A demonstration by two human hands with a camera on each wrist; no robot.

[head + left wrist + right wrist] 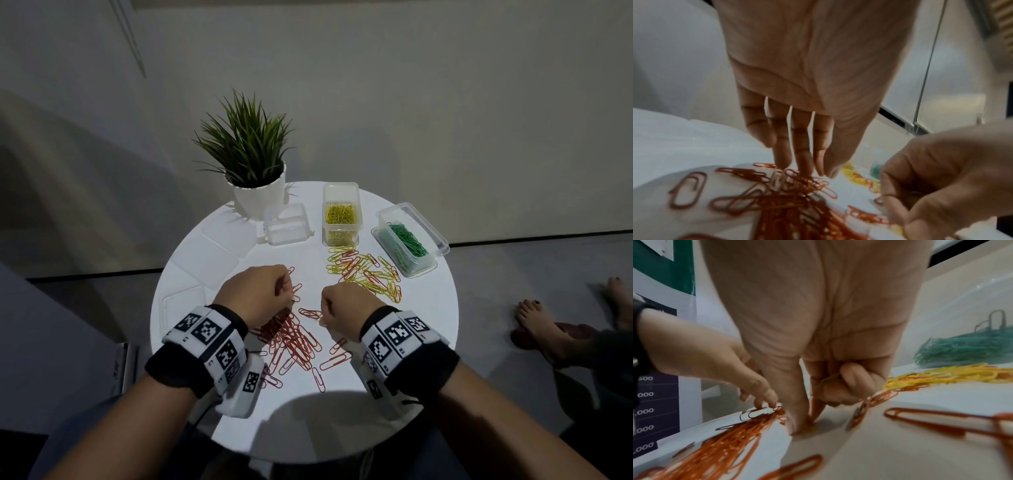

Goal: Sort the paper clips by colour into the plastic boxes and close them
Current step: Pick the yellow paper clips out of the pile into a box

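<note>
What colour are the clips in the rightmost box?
Green clips in the rightmost box; the head view shows it best.

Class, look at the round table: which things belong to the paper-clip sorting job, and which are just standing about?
Part of the job:
- red clips
- mixed yellow and red clips
- box of yellow clips
- box of green clips
- empty box
- loose lids
- left hand and right hand, both at the clips

Standing about:
- potted plant
</note>
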